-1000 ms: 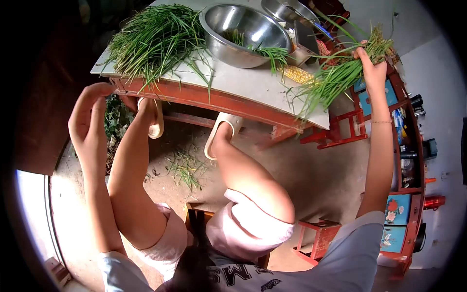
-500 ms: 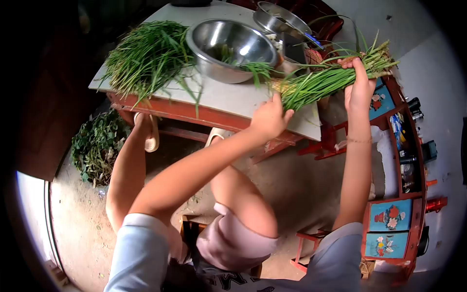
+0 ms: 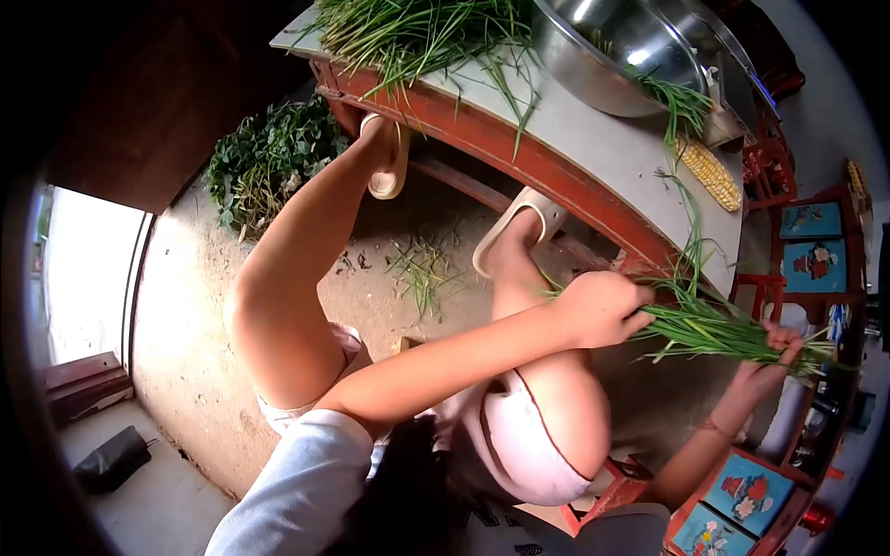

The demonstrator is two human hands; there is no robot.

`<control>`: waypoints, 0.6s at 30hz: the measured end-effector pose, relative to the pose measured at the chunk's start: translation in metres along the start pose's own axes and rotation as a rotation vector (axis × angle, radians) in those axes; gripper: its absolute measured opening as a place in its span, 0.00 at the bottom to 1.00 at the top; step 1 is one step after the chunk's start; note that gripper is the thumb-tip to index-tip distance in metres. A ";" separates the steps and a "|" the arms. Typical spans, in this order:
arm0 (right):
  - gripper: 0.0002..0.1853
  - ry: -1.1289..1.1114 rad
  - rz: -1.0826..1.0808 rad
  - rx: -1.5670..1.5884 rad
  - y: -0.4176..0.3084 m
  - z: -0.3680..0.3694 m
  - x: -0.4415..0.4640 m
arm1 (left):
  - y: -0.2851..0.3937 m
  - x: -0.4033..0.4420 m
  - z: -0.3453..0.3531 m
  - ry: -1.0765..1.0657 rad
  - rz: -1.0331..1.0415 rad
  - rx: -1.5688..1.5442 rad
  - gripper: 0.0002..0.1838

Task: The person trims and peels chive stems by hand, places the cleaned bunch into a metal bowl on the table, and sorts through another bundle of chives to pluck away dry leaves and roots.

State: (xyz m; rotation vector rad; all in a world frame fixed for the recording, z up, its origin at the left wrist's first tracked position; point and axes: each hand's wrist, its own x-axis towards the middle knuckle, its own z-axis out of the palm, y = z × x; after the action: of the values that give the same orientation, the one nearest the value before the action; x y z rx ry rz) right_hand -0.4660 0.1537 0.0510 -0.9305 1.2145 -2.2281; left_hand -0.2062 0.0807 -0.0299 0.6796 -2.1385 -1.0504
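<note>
A bunch of long green chives (image 3: pixel 705 324) stretches between my two hands, off the table's front right corner and beside my knee. My left hand (image 3: pixel 607 309) is closed round the leafy end. At the paler stem end, my right hand (image 3: pixel 779 350) has its fingers wrapped round the bunch. A few loose blades (image 3: pixel 691 236) trail from the bunch up onto the tabletop. On the table lies a large pile of chives (image 3: pixel 422 37), left of a steel bowl (image 3: pixel 593 79) with some greens inside and over its rim.
An ear of corn (image 3: pixel 709 174) lies on the white-topped table (image 3: pixel 612 157) near its right end. Below on the floor are a heap of leafy greens (image 3: pixel 273 167) and scattered green bits (image 3: pixel 426 273). A red cabinet with painted blue panels (image 3: pixel 749 484) stands at the right.
Both hands have brought the chives down from above the table's right end to beside my knee. The view has tilted down and shifted left. The ear of corn now shows fully.
</note>
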 end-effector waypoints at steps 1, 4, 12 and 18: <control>0.12 0.000 -0.001 -0.009 0.008 -0.016 -0.002 | -0.006 -0.004 0.002 -0.045 -0.009 0.017 0.11; 0.13 0.054 0.271 0.360 0.017 -0.058 -0.004 | -0.024 -0.012 -0.002 -0.127 0.001 0.112 0.12; 0.08 -0.125 0.194 0.123 0.011 -0.080 -0.022 | -0.061 -0.026 -0.031 0.094 -0.310 -0.030 0.07; 0.14 0.035 0.246 -0.202 -0.011 -0.042 -0.040 | -0.057 -0.033 -0.043 0.182 -0.418 -0.137 0.06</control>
State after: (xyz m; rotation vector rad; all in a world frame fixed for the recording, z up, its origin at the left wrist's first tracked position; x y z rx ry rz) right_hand -0.4702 0.2086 0.0297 -0.7694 1.5046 -1.9643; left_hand -0.1434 0.0520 -0.0674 1.1403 -1.7903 -1.2817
